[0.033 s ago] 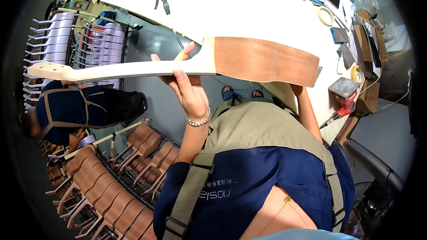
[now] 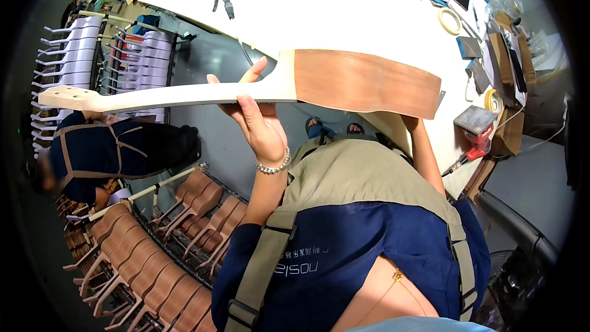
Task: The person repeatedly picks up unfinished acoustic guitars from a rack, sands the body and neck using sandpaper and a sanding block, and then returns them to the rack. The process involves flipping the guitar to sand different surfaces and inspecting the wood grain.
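The person at the white table [image 2: 264, 27] has an unfinished ukulele [image 2: 362, 83] held level in front of a tan apron [image 2: 350, 175], its pale headstock pointing left and its brown body to the right, one curved side turned up. The left hand [image 2: 264, 132] is closed around the neck near the heel, thumb on the near side, fingers behind, one poking up past the edge. The right hand [image 2: 410, 123], well apart from the left, sits under the body's wide end; most of it is hidden, so I can't tell how firmly it grips. Nor can I tell whether the body touches the table.

A black air blow gun [image 2: 226, 1] lies beyond the neck. Over to the right are a red sander [image 2: 478, 146] and a yellow tape roll [image 2: 493, 102], close together. Brown ukulele bodies [image 2: 144, 255] line a rack at lower left, near a stooping co-worker [image 2: 89, 154] in dark blue.
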The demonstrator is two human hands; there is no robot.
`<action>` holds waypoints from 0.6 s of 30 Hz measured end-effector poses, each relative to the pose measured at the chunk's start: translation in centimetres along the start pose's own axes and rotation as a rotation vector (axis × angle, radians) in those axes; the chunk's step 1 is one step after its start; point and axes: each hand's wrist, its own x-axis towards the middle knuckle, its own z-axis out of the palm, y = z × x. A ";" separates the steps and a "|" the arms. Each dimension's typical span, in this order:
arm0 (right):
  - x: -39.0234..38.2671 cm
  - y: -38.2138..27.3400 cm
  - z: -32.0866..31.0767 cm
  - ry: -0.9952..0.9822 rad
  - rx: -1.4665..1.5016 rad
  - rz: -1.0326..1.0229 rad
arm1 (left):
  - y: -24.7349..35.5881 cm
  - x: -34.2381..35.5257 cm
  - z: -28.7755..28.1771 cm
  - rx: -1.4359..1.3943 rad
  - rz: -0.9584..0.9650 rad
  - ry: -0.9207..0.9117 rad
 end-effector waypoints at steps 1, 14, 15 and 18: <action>-0.1 -1.3 -0.1 0.030 -0.010 -0.009 | -0.1 0.1 -0.2 -0.005 -0.003 0.011; 0.3 -15.2 0.3 0.088 -0.200 0.187 | -3.9 2.7 -7.4 -0.004 -0.381 0.432; 0.2 -16.0 0.4 0.105 -0.223 0.165 | -4.2 2.8 -7.9 -0.010 -0.402 0.442; 0.0 -18.2 0.8 0.110 -0.273 0.112 | -4.5 2.7 -8.9 -0.047 -0.469 0.452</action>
